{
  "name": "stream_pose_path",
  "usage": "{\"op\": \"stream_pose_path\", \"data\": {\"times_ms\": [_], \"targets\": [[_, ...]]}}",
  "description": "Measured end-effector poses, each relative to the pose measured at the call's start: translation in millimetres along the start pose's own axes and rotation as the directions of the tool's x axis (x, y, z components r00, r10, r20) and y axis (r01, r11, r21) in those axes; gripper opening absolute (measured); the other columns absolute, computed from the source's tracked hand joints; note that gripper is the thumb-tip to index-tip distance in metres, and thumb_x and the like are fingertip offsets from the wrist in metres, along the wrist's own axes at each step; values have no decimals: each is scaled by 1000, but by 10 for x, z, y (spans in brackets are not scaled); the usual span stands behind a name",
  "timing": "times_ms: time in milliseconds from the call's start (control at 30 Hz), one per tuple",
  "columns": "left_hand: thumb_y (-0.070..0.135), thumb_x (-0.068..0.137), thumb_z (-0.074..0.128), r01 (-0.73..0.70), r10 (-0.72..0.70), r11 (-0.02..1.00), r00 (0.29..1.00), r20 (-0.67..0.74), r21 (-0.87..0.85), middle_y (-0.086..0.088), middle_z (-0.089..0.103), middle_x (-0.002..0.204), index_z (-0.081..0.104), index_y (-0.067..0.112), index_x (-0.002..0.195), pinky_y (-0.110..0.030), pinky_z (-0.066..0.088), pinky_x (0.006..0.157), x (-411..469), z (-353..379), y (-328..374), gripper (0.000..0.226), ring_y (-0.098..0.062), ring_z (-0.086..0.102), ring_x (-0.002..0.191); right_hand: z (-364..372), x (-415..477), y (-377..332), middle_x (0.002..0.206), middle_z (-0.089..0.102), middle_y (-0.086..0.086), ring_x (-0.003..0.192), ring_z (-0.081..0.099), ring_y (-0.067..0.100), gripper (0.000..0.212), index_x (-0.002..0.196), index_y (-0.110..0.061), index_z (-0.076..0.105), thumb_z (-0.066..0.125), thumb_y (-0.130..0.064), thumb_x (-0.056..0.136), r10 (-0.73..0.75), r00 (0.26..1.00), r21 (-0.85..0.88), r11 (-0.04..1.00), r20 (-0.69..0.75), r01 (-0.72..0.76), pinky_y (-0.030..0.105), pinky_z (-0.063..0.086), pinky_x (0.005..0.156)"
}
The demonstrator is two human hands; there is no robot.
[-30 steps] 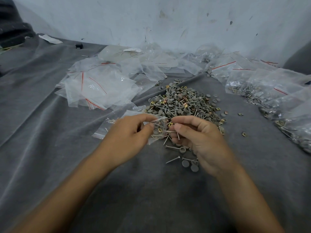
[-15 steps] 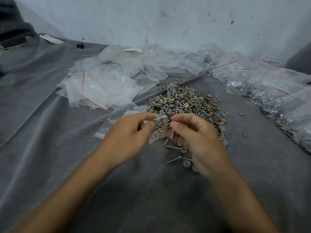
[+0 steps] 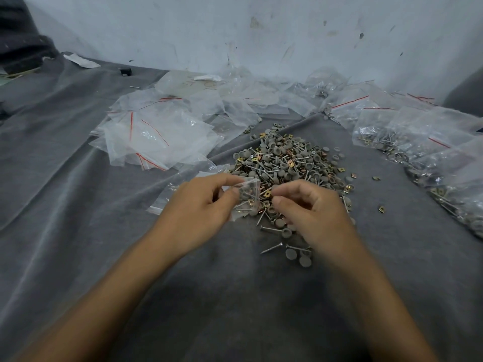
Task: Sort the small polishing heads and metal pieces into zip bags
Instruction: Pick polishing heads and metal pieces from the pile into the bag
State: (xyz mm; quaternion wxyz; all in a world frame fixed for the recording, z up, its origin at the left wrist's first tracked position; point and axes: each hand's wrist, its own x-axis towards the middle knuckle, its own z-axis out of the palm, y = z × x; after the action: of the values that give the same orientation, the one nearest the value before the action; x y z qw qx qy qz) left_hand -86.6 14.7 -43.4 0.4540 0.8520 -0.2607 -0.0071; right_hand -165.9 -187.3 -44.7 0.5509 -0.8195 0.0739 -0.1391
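Left hand (image 3: 198,210) is pinching a part-filled zip bag (image 3: 247,198) at the near edge of the parts pile (image 3: 282,163). Right hand (image 3: 313,212) is curling beside the bag, fingertips together; possibly holding a piece, cannot tell.

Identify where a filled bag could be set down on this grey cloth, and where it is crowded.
Free: the wide grey cloth left of the empty zip bags; the cloth nearer than the loose screws; a narrow strip between the pile and the filled bags, with stray clips. Crowded: the pile, the far bags by the wall, the right edge.
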Motion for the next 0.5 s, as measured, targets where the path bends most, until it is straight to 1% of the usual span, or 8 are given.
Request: {"op": "stream_pose_path", "data": {"times_ms": [100, 167, 200, 267, 333, 400, 467, 500], "targets": [[30, 101, 56, -11, 11, 1000, 1000, -4, 3, 7, 69, 65, 71, 35, 116, -39, 53, 70, 5, 2, -8, 22, -6, 63, 62, -58, -11, 88, 80, 68, -13, 69, 63, -1, 5, 88, -34, 74, 74, -29, 90, -31, 997, -374, 926, 64, 52, 12, 45, 57], [31, 101, 56, -13, 13, 1000, 1000, 0, 5, 8, 69, 64, 71, 36, 117, -40, 53, 69, 5, 5, -13, 22, -6, 62, 61, -22, -13, 117, 85, 61, -11, 71, 62, 3, 3, 91, -32, 74, 74, -35, 90, 8, 990, -529, 846, 141, 69, 19, 46, 60], [32, 102, 55, -15, 15, 1000, 1000, 3, 6, 8, 69, 64, 71, 36, 117, -40, 53, 69, 6, 8, -17, 22, -6, 62, 61, 2, -9, 135, 90, 58, -11, 77, 60, 5, 7, 94, -31, 74, 72, -37, 91, 25, 984, -593, 801, 175, 86, 26, 47, 66], [33, 101, 54, -19, 19, 1000, 1000, 9, 10, 7, 69, 65, 70, 37, 118, -39, 53, 67, 3, 8, -27, 23, -6, 61, 60, 46, 4, 153, 96, 54, -14, 95, 54, 11, 11, 98, -30, 71, 69, -39, 93, 26, 978, -694, 708, 207, 128, 29, 43, 75], [36, 100, 54, -16, 16, 1000, 1000, 11, 9, 8, 69, 65, 70, 38, 118, -38, 53, 67, 4, 9, -35, 24, -6, 61, 60, 68, 6, 150, 97, 53, -14, 102, 49, 12, 10, 98, -30, 67, 64, -39, 95, 19, 975, -730, 666, 221, 153, 30, 37, 78], [41, 96, 51, -11, 11, 1000, 1000, 12, 0, 8, 69, 65, 70, 38, 117, -36, 52, 66, 6, 9, -38, 28, -5, 61, 60, 77, 1, 150, 98, 52, -13, 101, 48, 12, 9, 98, -29, 64, 61, -37, 98, 9, 971, -722, 671, 237, 170, 31, 38, 79], [45, 93, 49, -8, 8, 1000, 1000, 12, -7, 8, 69, 64, 71, 38, 117, -35, 52, 65, 10, 8, -34, 33, -5, 61, 59, 61, -10, 143, 96, 53, -12, 94, 53, 12, 8, 98, -27, 63, 60, -34, 99, -28, 976, -636, 754, 218, 163, 31, 44, 79], [45, 93, 49, -7, 7, 1000, 1000, 11, -10, 9, 69, 64, 71, 38, 117, -35, 52, 65, 12, 8, -32, 34, -5, 61, 59, 47, -14, 135, 94, 55, -11, 86, 57, 11, 7, 96, -27, 62, 59, -33, 100, -58, 981, -564, 811, 185, 154, 30, 47, 75]]}}
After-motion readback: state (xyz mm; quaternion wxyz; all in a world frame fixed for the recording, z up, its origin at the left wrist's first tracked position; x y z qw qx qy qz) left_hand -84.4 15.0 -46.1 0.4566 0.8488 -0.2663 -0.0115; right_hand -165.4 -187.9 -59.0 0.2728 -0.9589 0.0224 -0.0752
